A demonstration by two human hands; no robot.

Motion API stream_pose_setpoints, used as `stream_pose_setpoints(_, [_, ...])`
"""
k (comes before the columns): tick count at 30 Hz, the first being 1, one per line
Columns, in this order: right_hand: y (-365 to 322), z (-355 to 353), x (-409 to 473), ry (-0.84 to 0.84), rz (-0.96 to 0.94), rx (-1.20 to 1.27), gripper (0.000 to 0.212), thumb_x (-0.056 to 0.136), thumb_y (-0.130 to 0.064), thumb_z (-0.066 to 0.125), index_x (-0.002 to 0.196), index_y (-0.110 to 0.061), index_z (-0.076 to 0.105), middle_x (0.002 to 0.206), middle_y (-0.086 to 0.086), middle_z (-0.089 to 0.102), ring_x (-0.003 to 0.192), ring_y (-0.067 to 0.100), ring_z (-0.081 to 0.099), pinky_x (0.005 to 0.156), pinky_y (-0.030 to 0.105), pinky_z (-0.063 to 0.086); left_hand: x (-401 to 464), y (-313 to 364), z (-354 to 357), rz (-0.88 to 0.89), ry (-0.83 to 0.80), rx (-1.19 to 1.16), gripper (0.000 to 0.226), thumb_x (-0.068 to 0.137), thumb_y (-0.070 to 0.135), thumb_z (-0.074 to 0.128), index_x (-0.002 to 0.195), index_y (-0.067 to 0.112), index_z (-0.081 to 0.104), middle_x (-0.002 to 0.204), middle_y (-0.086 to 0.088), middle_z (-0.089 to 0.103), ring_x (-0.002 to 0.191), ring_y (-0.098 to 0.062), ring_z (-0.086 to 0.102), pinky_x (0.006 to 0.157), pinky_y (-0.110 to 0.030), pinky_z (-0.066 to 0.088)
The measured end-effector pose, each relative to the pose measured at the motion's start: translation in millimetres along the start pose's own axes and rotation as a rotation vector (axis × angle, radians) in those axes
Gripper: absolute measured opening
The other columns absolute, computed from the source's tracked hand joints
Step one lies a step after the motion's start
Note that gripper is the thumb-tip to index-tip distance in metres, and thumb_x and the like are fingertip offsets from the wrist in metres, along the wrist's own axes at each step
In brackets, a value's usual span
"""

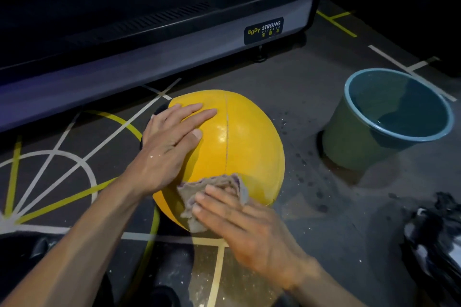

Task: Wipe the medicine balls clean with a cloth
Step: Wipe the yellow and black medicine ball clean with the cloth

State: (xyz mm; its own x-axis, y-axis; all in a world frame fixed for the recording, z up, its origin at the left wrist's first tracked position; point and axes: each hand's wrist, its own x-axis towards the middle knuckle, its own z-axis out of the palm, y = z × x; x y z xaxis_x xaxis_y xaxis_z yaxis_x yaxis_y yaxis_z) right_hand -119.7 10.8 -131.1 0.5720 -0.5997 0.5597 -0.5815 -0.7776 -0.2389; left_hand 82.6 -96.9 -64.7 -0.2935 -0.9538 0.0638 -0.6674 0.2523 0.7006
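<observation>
One head view covers the scene. A yellow medicine ball with a stitched seam rests on the dark floor, near the middle of the view. The floor carries white and yellow painted lines forming arcs and spokes to the left of the ball, and further line segments at upper right. Dark wet spots mark the floor between the ball and a green bucket with a blue rim, which stands to the right of the ball, apart from it, and contains water. The left hand lies flat on the upper left side of the ball, fingers straight and close together, thumb extended along the surface. The right hand presses a grey-purple cloth against the lower near side of the ball, fingers straight and slightly spread over the cloth. Behind the ball stands a low machine base with a grey side panel and a "BODY STRONG" label. A dark crumpled object lies at the right edge; its identity cannot be determined. Room lighting is dim.
</observation>
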Motion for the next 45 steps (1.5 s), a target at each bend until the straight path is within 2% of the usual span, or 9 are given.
stream_pose_setpoints(3, [25.9, -12.9, 9.9, 0.104, 0.206, 0.115, 0.047, 0.099, 0.004, 0.056, 0.144, -0.009, 0.054, 0.151, 0.005, 0.053, 0.141, 0.016, 0.050, 0.114, 0.028, 0.041, -0.2, -2.2, -4.2, -0.021, 0.006, -0.029, 0.042, 0.102, 0.046, 0.037, 0.137, 0.067, 0.046, 0.151, 0.042, 0.032, 0.147, 0.009, 0.010, 0.125, -0.052, 0.004])
stream_pose_setpoints(8, [73.9, -24.7, 25.0, 0.450, 0.917, 0.283, 0.039, 0.104, -0.010, 0.058, 0.139, -0.026, 0.062, 0.087, -0.013, 0.073, 0.056, 0.005, 0.055, 0.050, 0.020, 0.047, -4.8, -8.5, -10.0, -0.040, 0.010, -0.090, 0.042, 0.100, 0.045, 0.039, 0.135, 0.066, 0.049, 0.151, 0.039, 0.034, 0.148, 0.003, 0.013, 0.125, -0.053, 0.007])
stream_pose_setpoints(11, [16.9, -7.6, 23.6, 0.407, 0.614, 0.357, 0.040, 0.101, 0.003, 0.054, 0.138, -0.012, 0.059, 0.123, 0.005, 0.073, 0.090, 0.012, 0.072, 0.077, 0.023, 0.060, 0.2, -16.5, -13.2, -0.047, 0.048, -0.099, 0.042, 0.099, 0.044, 0.040, 0.133, 0.067, 0.051, 0.151, 0.038, 0.037, 0.147, 0.000, 0.018, 0.125, -0.048, 0.009])
stream_pose_setpoints(14, [-13.4, 8.4, 5.3, 0.120, 0.212, 0.197, 0.040, 0.104, -0.004, 0.051, 0.144, -0.010, 0.055, 0.154, 0.004, 0.050, 0.147, 0.022, 0.042, 0.119, 0.044, 0.038, 0.3, -28.3, -17.6, -0.026, 0.056, -0.081, 0.044, 0.099, 0.038, 0.041, 0.133, 0.065, 0.052, 0.152, 0.032, 0.040, 0.147, -0.003, 0.024, 0.123, -0.036, 0.011])
stream_pose_setpoints(23, [51.5, -8.0, 30.1, 0.448, 0.726, 0.369, 0.045, 0.100, 0.005, 0.057, 0.143, -0.010, 0.055, 0.142, 0.004, 0.060, 0.132, 0.000, 0.055, 0.107, 0.033, 0.051, -3.1, -34.9, -25.2, -0.099, 0.063, -0.221, 0.045, 0.095, 0.040, 0.042, 0.134, 0.057, 0.057, 0.146, 0.039, 0.040, 0.137, 0.008, 0.025, 0.102, -0.010, 0.014])
stream_pose_setpoints(31, [24.7, 2.9, 4.1, 0.122, 0.196, 0.130, 0.056, 0.095, 0.006, 0.055, 0.148, -0.012, 0.049, 0.156, 0.007, 0.047, 0.147, 0.021, 0.041, 0.121, 0.040, 0.035, -5.6, -44.4, -30.2, -0.103, 0.072, -0.192, 0.046, 0.095, 0.038, 0.042, 0.135, 0.058, 0.055, 0.147, 0.038, 0.040, 0.139, 0.001, 0.027, 0.107, -0.014, 0.016])
stream_pose_setpoints(38, [48.9, -3.2, 21.4, 0.479, 0.875, 0.418, 0.043, 0.104, -0.010, 0.057, 0.145, -0.024, 0.056, 0.110, -0.033, 0.069, 0.071, 0.009, 0.067, 0.054, 0.025, 0.053, 5.9, -40.7, -27.1, -0.109, 0.063, -0.168, 0.043, 0.097, 0.049, 0.039, 0.136, 0.062, 0.051, 0.142, 0.047, 0.035, 0.137, -0.002, 0.025, 0.112, -0.034, 0.016])
stream_pose_setpoints(42, [-9.3, 14.0, 7.5, 0.277, 0.547, 0.362, 0.049, 0.099, -0.001, 0.054, 0.147, -0.009, 0.050, 0.158, 0.006, 0.045, 0.142, 0.022, 0.049, 0.115, 0.035, 0.044, 16.5, -42.9, -28.3, -0.077, 0.086, -0.150, 0.041, 0.098, 0.047, 0.041, 0.134, 0.063, 0.054, 0.144, 0.041, 0.039, 0.134, 0.007, 0.029, 0.114, -0.030, 0.017])
stream_pose_setpoints(45, [9.3, 11.9, -12.9, 0.120, 0.334, 0.210, 0.057, 0.098, -0.003, 0.050, 0.153, -0.014, 0.043, 0.163, 0.008, 0.036, 0.153, 0.029, 0.029, 0.124, 0.045, 0.029, 18.4, -43.7, -28.7, -0.075, 0.074, -0.132, 0.041, 0.099, 0.047, 0.041, 0.135, 0.062, 0.053, 0.143, 0.043, 0.038, 0.136, 0.001, 0.029, 0.115, -0.033, 0.018])
